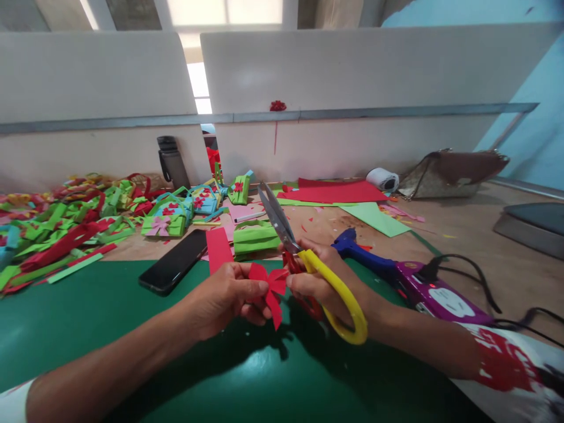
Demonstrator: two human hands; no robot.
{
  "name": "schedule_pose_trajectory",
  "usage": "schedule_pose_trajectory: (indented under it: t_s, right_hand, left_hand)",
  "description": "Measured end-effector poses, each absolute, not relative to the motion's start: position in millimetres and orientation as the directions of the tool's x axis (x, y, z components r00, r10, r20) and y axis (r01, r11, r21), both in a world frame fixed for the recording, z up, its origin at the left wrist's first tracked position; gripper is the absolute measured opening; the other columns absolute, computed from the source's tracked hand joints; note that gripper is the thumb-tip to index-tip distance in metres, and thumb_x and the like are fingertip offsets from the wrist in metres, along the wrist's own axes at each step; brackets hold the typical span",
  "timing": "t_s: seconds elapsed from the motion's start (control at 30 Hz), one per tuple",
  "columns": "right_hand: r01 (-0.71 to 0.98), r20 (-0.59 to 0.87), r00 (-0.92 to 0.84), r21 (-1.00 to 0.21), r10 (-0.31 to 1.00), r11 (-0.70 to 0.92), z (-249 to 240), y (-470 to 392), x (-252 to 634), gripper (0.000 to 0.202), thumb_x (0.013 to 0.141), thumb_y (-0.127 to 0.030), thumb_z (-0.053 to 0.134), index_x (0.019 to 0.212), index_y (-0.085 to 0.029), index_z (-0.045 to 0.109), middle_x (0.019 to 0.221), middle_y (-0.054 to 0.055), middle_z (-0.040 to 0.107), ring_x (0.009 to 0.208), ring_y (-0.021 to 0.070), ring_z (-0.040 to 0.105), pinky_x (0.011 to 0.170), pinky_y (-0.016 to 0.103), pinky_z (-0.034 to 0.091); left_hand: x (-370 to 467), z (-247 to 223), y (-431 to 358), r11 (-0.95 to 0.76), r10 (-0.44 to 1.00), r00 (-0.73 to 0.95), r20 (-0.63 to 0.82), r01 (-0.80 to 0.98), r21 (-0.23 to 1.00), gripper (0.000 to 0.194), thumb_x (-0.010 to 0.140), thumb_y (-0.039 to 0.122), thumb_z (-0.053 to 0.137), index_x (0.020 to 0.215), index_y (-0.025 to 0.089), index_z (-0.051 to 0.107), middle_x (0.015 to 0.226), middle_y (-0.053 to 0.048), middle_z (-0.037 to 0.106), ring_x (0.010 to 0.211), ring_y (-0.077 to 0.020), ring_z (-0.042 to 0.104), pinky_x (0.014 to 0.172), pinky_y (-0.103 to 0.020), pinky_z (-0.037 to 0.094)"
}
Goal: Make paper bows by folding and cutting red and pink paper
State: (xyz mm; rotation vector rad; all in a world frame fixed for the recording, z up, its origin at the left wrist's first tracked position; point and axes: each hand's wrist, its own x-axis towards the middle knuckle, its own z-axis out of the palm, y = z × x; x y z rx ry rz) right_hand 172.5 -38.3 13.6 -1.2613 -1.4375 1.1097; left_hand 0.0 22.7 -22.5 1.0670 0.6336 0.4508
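**Two-Handed Hold: Paper Flower and Scissors**

Takes the red paper flower point(274, 283) as clock centre, with 12 o'clock toward the upright white panels point(352, 70). Places the flower above the green table surface point(88, 341), between both hands.

Pinches the flower at its 9 o'clock side between thumb and fingers of the left hand point(240, 296). Keeps the scissors point(288, 238) in the curled right hand point(324, 282), at 3 o'clock, with thumb and finger tips closed at the flower's near-side petal edge. Points the slightly parted blades toward 12 o'clock, clear of the flower. Shows one yellow loop and one red loop, the latter partly hidden by the hand.

Locates surrounding items as follows:
- At 10 o'clock: black phone point(174, 261), lying flat.
- At 11 o'clock: red paper strip point(219, 249); farther out, dark bottle point(175, 167), upright.
- Near 12 o'clock: green paper bag point(256, 238).
- At 1 o'clock: red sheets point(341, 191).
- At 2 o'clock: blue glue gun point(368, 254).
- At 3 o'clock: purple power strip point(440, 294), with plug inserted.
- Between 9 and 10 o'clock: heaped colored paper pieces point(79, 229).
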Motion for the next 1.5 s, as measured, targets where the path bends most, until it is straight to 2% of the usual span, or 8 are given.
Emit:
schedule_pose_trajectory:
  t_s: [0.17, 0.4, 0.63, 0.77, 0.93, 1.03, 1.27, 1.5]
  right_hand:
    - [0.231, 0.053, -0.096, -0.97, 0.994, 0.074, 10.4, -34.8, 173.2, 0.03, 0.063, -0.007, 0.054, 0.089, -0.019, 0.047, 0.054, -0.01, 0.044, 0.043, 0.0073, 0.039, 0.039, 0.019, 0.031]
    - [0.257, 0.067, -0.08, -0.963, 0.995, 0.085, 7.6, -33.9, 174.7, 0.029, 0.062, -0.004, 0.052, 0.086, -0.019, 0.045, 0.053, -0.011, 0.041, 0.041, 0.0052, 0.034, 0.037, 0.017, 0.029]
    - [0.274, 0.092, -0.021, -0.957, 0.995, 0.095, 14.8, -36.2, 174.0, 0.021, 0.063, -0.008, 0.055, 0.079, -0.02, 0.047, 0.053, -0.009, 0.046, 0.041, 0.0072, 0.04, 0.037, 0.019, 0.032]
    - [0.264, 0.125, 0.029, -0.958, 0.992, 0.113, 17.4, -33.5, 177.6, 0.014, 0.074, -0.022, 0.056, 0.067, -0.021, 0.044, 0.05, -0.008, 0.043, 0.041, 0.0086, 0.041, 0.039, 0.021, 0.033]
    - [0.172, 0.041, 0.056, -0.985, 0.998, 0.031, 9.8, -31.2, 184.4, 0.032, 0.077, -0.047, 0.063, 0.072, -0.02, 0.048, 0.058, -0.005, 0.048, 0.044, 0.0088, 0.046, 0.039, 0.02, 0.037]
    - [0.182, -0.067, -0.02, -0.981, 0.998, -0.062, 2.0, -37.5, 186.9, 0.045, 0.076, -0.064, 0.056, 0.075, -0.02, 0.049, 0.06, -0.004, 0.049, 0.042, 0.0081, 0.045, 0.037, 0.02, 0.036]
    - [0.238, 0.02, -0.214, -0.969, 0.977, 0.072, -16.3, -47.3, 189.3, 0.055, 0.075, -0.074, 0.048, 0.094, -0.022, 0.049, 0.059, -0.006, 0.038, 0.046, 0.0077, 0.031, 0.037, 0.019, 0.025]
    - [0.319, -0.032, -0.268, -0.946, 0.963, 0.057, -6.6, -52.9, 183.6, 0.061, 0.073, -0.08, 0.041, 0.09, -0.021, 0.046, 0.055, -0.009, 0.031, 0.042, 0.005, 0.025, 0.036, 0.018, 0.022]
  left_hand:
    - [-0.2, -21.2, 21.6, 0.418, 0.629, 0.724, -0.284, -0.008, 0.908, 0.025, 0.064, 0.028, 0.077, 0.061, 0.012, 0.059, 0.058, -0.006, 0.065, 0.053, -0.0135, 0.061, 0.049, -0.02, 0.048]
    - [-0.3, -22.2, 20.8, 0.384, 0.672, 0.688, -0.274, -0.008, 0.923, 0.023, 0.061, 0.027, 0.079, 0.062, 0.011, 0.062, 0.061, -0.005, 0.065, 0.054, -0.0134, 0.061, 0.053, -0.022, 0.049]
    - [0.8, -22.6, 19.7, 0.385, 0.71, 0.654, -0.261, -0.05, 0.922, 0.022, 0.06, 0.024, 0.08, 0.062, 0.012, 0.061, 0.059, -0.004, 0.064, 0.052, -0.0138, 0.062, 0.053, -0.023, 0.05]
    - [0.8, -22.4, 21.8, 0.376, 0.794, 0.55, -0.259, -0.111, 0.92, 0.019, 0.065, 0.022, 0.078, 0.072, 0.012, 0.064, 0.069, -0.006, 0.066, 0.059, -0.0131, 0.061, 0.053, -0.022, 0.05]
    - [-0.1, -17.7, 28.7, 0.345, 0.874, 0.435, -0.214, -0.248, 0.905, 0.018, 0.066, 0.017, 0.076, 0.073, 0.012, 0.061, 0.061, 0.0, 0.058, 0.051, -0.007, 0.05, 0.043, -0.015, 0.038]
    - [-1.9, -11.3, 33.6, 0.311, 0.907, 0.381, -0.179, -0.32, 0.895, 0.018, 0.065, 0.015, 0.076, 0.069, 0.011, 0.058, 0.059, 0.0, 0.056, 0.052, -0.0076, 0.05, 0.046, -0.017, 0.041]
    - [-5.2, -1.9, 40.2, 0.248, 0.955, 0.255, -0.151, -0.412, 0.877, 0.013, 0.072, 0.013, 0.069, 0.082, 0.012, 0.06, 0.073, -0.004, 0.062, 0.065, -0.0135, 0.059, 0.055, -0.025, 0.048]
    - [-1.6, 8.4, 33.0, 0.227, 0.969, 0.204, -0.142, -0.489, 0.842, 0.011, 0.074, 0.011, 0.067, 0.083, 0.013, 0.062, 0.075, -0.004, 0.068, 0.066, -0.0133, 0.063, 0.056, -0.024, 0.051]
